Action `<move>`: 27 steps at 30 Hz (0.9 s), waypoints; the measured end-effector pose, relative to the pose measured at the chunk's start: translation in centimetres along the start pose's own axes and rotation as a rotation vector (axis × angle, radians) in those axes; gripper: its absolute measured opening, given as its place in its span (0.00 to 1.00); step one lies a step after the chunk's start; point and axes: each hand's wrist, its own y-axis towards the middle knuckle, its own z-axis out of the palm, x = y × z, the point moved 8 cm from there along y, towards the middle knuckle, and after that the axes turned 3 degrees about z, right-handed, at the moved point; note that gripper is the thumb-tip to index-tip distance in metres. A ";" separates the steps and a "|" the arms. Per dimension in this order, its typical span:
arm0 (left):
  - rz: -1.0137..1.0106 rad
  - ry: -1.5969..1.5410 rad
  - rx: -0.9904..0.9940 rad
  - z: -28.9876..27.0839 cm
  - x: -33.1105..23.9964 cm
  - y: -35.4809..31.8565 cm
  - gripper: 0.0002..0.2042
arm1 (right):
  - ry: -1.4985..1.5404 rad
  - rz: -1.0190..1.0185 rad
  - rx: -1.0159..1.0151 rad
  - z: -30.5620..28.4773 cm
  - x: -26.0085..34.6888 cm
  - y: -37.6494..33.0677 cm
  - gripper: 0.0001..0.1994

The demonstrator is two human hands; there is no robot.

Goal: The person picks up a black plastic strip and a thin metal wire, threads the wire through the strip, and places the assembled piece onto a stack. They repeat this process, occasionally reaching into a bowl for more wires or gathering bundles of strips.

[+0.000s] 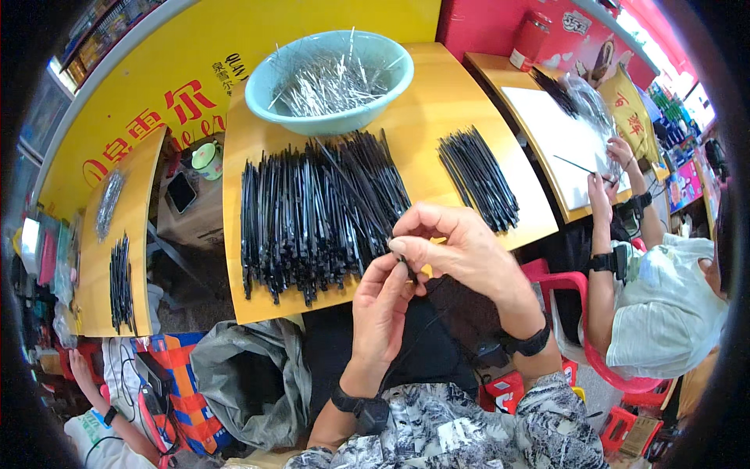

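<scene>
Both my hands meet just off the front edge of the table, fingertips together. My left hand (380, 313) is closed in a pinch, thumb up, and my right hand (461, 248) pinches from above. Between them shows the dark end of a thin black stick (412, 273); my fingers cover most of that end, and a thin dark line trails below them. Right behind my hands lies a wide pile of thin black sticks (301, 223), side by side, a few slanting across the top. A smaller bundle of black sticks (479, 180) lies to its right.
A light blue basin (262, 100) of thin silvery strips stands at the table's back. Right, another person's hands (605, 195) hold a dark stick over a white board (539, 125). A grey sack (207, 356) hangs below left; a phone (181, 192) lies left.
</scene>
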 end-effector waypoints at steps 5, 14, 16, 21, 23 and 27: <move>-0.066 0.031 -0.004 -0.4 -0.8 -0.9 0.08 | -0.568 -0.280 -0.418 -4.6 6.1 5.5 0.09; -0.139 0.048 0.067 -0.5 -0.2 -2.7 0.08 | -1.322 -0.345 -0.589 -6.7 6.8 15.5 0.07; -0.145 0.059 0.061 -0.7 -0.3 -2.8 0.08 | -1.246 -0.446 -0.585 -5.8 7.3 15.6 0.10; -0.159 0.068 0.065 -0.7 -0.2 -2.8 0.08 | -1.227 -0.147 -0.462 -5.7 5.5 20.2 0.12; -0.163 0.071 0.078 -0.6 -0.1 -2.9 0.08 | -1.170 -0.090 -0.424 -6.3 5.4 20.9 0.12; -0.130 0.092 0.089 -0.7 -0.7 -3.1 0.09 | -1.222 -0.028 -0.407 -5.9 7.3 20.0 0.11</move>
